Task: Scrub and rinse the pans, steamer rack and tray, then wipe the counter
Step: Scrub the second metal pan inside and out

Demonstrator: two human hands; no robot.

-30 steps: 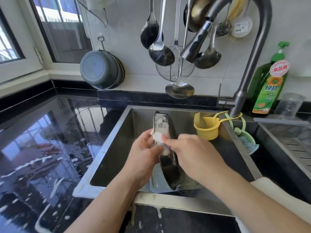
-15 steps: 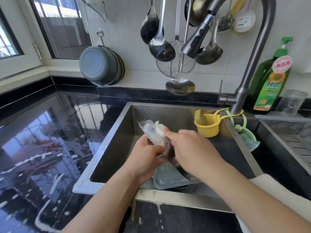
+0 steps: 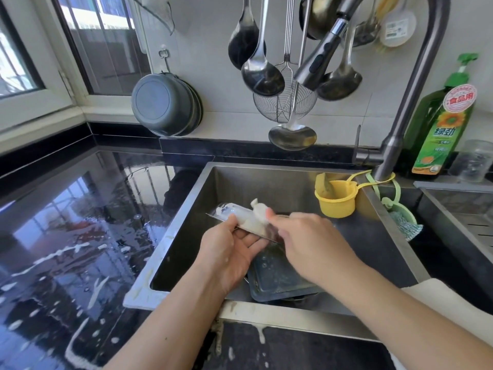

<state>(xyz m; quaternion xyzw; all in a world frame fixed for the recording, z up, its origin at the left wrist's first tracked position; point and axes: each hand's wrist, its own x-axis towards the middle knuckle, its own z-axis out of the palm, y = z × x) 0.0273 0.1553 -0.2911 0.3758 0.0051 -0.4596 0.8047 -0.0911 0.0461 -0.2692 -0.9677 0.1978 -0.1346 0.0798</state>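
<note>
Over the steel sink my left hand holds a shallow metal pan by its edge, tipped almost flat and smeared with white foam. My right hand pinches a white soapy cloth and rubs it on the pan's upper side. Below the hands a rectangular metal tray lies in the sink bottom, wet and sudsy. More metalware shows under the tray's near edge, mostly hidden.
The black counter on the left is wet with streaks of foam. Ladles and a skimmer hang over the sink beside the faucet head. A yellow cup, a green dish-soap bottle and grey hanging bowls stand around.
The pan has swung from standing on edge to lying nearly flat, its far end moving left. My right hand with the cloth has slid along it.
</note>
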